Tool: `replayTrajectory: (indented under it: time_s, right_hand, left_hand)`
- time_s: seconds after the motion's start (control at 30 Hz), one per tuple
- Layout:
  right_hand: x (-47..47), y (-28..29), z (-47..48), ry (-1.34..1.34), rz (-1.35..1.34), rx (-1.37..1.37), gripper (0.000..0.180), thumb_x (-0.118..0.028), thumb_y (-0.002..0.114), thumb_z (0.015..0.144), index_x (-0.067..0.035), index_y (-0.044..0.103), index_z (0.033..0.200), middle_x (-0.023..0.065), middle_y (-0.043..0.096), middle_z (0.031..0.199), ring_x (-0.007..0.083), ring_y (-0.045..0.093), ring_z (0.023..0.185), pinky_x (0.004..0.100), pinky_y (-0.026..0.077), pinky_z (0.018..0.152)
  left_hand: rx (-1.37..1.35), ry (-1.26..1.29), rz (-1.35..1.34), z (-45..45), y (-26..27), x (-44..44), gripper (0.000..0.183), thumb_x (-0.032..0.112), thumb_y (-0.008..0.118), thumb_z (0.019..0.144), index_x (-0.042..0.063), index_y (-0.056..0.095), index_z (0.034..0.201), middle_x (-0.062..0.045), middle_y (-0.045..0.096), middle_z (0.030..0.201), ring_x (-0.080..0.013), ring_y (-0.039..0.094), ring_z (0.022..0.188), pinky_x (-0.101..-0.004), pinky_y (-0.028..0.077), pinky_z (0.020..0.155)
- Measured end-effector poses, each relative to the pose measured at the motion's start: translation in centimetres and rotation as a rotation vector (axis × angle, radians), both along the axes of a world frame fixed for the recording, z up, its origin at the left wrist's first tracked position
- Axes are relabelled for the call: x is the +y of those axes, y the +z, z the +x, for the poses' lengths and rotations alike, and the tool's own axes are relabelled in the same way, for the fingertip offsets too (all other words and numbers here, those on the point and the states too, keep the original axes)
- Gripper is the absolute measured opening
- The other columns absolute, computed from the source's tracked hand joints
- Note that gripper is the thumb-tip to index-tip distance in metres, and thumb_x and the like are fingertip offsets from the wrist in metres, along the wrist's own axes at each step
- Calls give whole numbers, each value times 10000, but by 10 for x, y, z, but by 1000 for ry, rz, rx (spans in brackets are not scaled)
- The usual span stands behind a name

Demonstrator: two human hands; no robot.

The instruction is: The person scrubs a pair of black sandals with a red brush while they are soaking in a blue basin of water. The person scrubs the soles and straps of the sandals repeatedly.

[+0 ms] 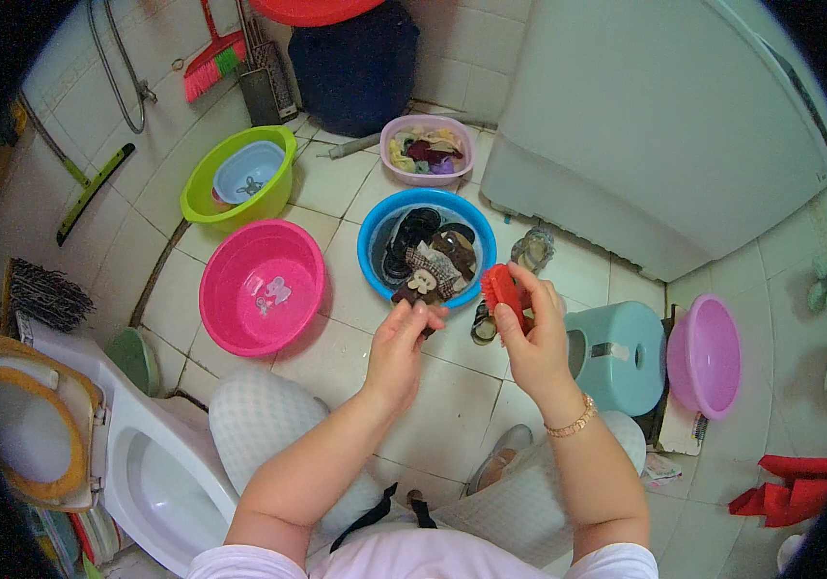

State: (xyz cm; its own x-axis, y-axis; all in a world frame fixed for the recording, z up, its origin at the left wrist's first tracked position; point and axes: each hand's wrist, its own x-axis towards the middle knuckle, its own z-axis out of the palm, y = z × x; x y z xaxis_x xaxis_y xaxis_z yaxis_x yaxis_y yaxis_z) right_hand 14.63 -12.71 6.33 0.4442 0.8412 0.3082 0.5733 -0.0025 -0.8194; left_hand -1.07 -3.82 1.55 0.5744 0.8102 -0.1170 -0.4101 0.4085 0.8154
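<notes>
My left hand (400, 347) pinches the near end of a brown plush item (424, 282) with a cream animal face and checked cloth. The item rests partly over the near rim of a blue basin (364, 250). Inside the basin, dark footwear (406, 242) and another brown piece (454, 253) lie in what looks like water. A red scrub brush (501, 289) is gripped in my right hand (535, 340), to the right of the basin's near rim, with its bristles facing left. My fingers hide part of the brush.
A pink basin (239, 289) and a green basin (192, 199) holding a light-blue one stand left. Beyond is a pink tub (388, 163) of cloths. Sandals (533, 250) lie right, near a teal stool (623, 383) and a white appliance (645, 130). A toilet (160, 478) stands near left.
</notes>
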Motion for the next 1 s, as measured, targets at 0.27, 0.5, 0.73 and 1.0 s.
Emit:
replayTrajectory:
  time_s: [0.27, 0.5, 0.73, 1.0]
  right_hand:
    - [2, 2, -10, 12, 126, -50, 466, -93, 668, 877, -31, 532, 1318, 159, 538, 1096, 300, 559, 1008, 364, 459, 909]
    - [27, 7, -32, 5, 45, -273, 456, -93, 674, 862, -63, 579, 1308, 158, 540, 1081, 300, 579, 966, 359, 492, 852]
    - [25, -10, -9, 46, 3, -10, 524, -40, 647, 864, -69, 526, 1372, 122, 536, 1115, 237, 558, 1029, 323, 466, 897]
    - [17, -12, -26, 145, 16, -201, 592, -37, 640, 847, -90, 485, 1416, 190, 495, 1139, 325, 586, 983, 366, 518, 847]
  left_hand:
    - [-44, 94, -127, 5, 12, -3, 349, 276, 443, 1044, -13, 600, 1163, -75, 632, 1050, -159, 563, 1015, -318, 420, 955]
    - [177, 43, 107, 10, -15, -21, 314, 248, 439, 1037, 52, 584, 839, 1, 551, 787, -96, 484, 767, -246, 386, 719]
    - [185, 46, -172, 12, -1, -2, 359, 293, 500, 1022, 86, 503, 729, 4, 463, 695, -114, 415, 670, -272, 362, 648]
    - [200, 160, 18, 17, -27, 11, 241, 263, 559, 1003, 63, 641, 897, -5, 556, 823, -102, 485, 754, -258, 402, 724]
